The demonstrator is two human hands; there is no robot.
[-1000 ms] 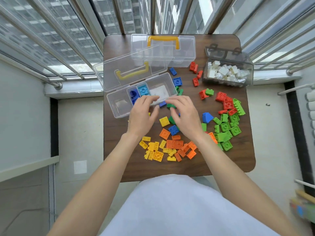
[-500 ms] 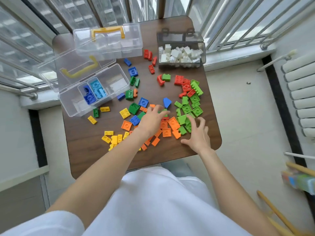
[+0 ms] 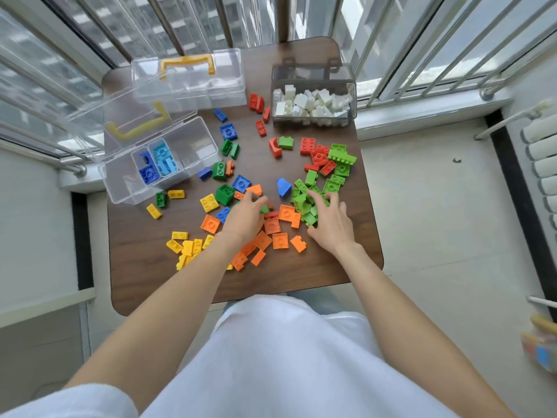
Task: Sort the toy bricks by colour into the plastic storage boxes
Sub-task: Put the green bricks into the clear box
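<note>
Loose toy bricks lie over the brown table (image 3: 301, 276): orange ones (image 3: 280, 240) in the middle front, yellow ones (image 3: 187, 247) front left, light green ones (image 3: 331, 185) on the right, red ones (image 3: 308, 145) behind them. My left hand (image 3: 245, 217) reaches into the orange pile, its fingers curled over a dark green brick (image 3: 265, 210) that is mostly hidden. My right hand (image 3: 330, 218) rests with spread fingers on the near edge of the light green pile. The open clear box (image 3: 120, 188) at the left holds blue bricks (image 3: 149, 173) and light blue bricks (image 3: 164, 159) in separate compartments.
A closed clear box with a yellow handle (image 3: 193, 86) stands at the back. A grey-tinted box (image 3: 313, 73) of white bricks sits back right. A blue sloped brick (image 3: 283, 187) lies between my hands. Window rails surround the table's far side.
Both hands came back from the open box to the near piles. In the last half second my right hand moved from the table's front edge onto the light green bricks.
</note>
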